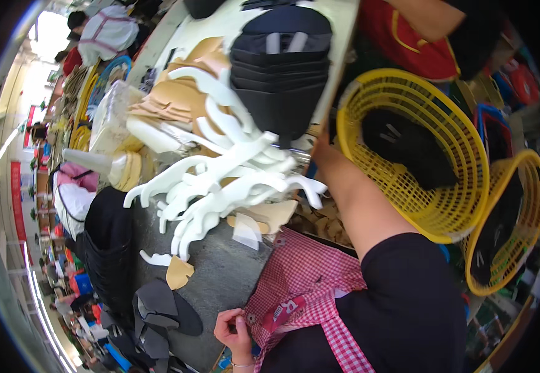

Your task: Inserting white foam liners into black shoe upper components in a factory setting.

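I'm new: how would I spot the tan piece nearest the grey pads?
Start at the grey tabletop, below the heap of white wavy pieces. The tan piece lies there beside a short white strip. Its tan colour and broader shape set it apart from that strip.

Left hand (235, 334), six o'clock: holding a loose curl. Right forearm (360, 199): pointing toward eleven o'clock, right hand lying hidden.

Yellow mesh baskets (462, 137) (534, 211), two; pink checked apron (310, 267), one; stack of black pieces (279, 93), one. White curved pieces (239, 158), one lying loose, the heaped remainder overlapping too closely for a count. Small notched tan piece (178, 273), one
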Action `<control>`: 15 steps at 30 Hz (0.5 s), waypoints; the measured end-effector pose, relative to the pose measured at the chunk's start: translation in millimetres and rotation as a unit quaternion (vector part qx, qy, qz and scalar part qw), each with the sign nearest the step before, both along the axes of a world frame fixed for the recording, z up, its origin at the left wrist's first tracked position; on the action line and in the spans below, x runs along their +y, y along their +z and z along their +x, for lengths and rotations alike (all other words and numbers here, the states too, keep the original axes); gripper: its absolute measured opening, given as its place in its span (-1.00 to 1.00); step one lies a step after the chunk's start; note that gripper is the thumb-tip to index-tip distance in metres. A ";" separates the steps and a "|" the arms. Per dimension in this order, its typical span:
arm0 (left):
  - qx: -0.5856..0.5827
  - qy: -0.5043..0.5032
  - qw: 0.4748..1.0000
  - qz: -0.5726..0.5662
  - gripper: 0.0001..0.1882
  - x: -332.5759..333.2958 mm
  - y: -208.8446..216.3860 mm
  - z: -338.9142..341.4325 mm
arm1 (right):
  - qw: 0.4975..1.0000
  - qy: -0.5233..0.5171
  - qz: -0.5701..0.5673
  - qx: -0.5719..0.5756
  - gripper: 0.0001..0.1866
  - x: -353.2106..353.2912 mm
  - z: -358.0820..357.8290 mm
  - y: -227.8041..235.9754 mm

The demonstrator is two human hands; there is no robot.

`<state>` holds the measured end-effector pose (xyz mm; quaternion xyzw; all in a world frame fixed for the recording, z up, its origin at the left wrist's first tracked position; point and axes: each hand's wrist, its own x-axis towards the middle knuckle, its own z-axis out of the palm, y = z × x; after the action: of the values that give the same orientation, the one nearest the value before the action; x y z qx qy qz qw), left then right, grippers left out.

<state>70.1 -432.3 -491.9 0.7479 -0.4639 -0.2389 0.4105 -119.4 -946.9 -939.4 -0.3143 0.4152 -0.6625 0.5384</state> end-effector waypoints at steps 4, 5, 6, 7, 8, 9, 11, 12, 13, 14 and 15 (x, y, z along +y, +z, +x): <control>-0.029 0.048 0.998 -0.009 -0.88 12.8 12.5 0.2 | 0.982 0.184 0.020 0.029 -0.09 22.8 223.4 92.6; -0.031 0.024 0.999 0.010 -0.90 7.2 13.4 -1.1 | 0.973 0.225 0.012 0.044 -0.09 20.3 247.5 112.9; -0.038 0.032 0.999 0.002 -0.89 5.6 14.6 -1.4 | 0.959 0.278 -0.003 0.058 -0.09 29.4 260.3 131.6; -0.051 0.083 0.995 -0.018 -0.89 3.6 18.8 -2.5 | 0.941 0.329 -0.022 0.076 -0.09 39.6 249.8 138.7; -0.046 0.058 0.997 0.006 -0.87 5.4 27.5 -4.1 | 0.921 0.376 -0.038 0.097 -0.09 52.1 221.1 137.5; -0.031 0.024 0.999 0.035 -0.84 10.5 35.8 -5.3 | 0.900 0.415 -0.048 0.125 -0.09 62.8 175.8 123.0; -0.036 0.031 0.999 0.004 -0.81 14.8 33.2 -0.8 | 0.857 0.470 -0.068 0.197 -0.09 72.9 79.0 110.3; -0.044 -0.003 0.999 -0.012 -0.82 14.1 36.6 1.2 | 0.834 0.494 -0.078 0.234 -0.09 92.9 23.5 92.5; -0.050 -0.043 0.997 -0.030 -0.84 14.2 38.1 6.1 | 0.811 0.511 -0.086 0.273 -0.09 122.0 -54.8 71.4; -0.033 -0.055 0.997 -0.037 -0.82 16.5 37.4 9.6 | 0.786 0.525 -0.095 0.313 -0.09 139.8 -123.4 61.1; -0.027 -0.026 0.998 -0.051 -0.82 20.6 36.9 13.6 | 0.758 0.540 -0.108 0.350 -0.09 131.2 -141.7 68.6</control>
<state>83.7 -411.6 -454.9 0.7199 -0.5054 -0.2056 0.4289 -261.1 -815.6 -870.8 -0.7521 0.2622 -0.1466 0.5866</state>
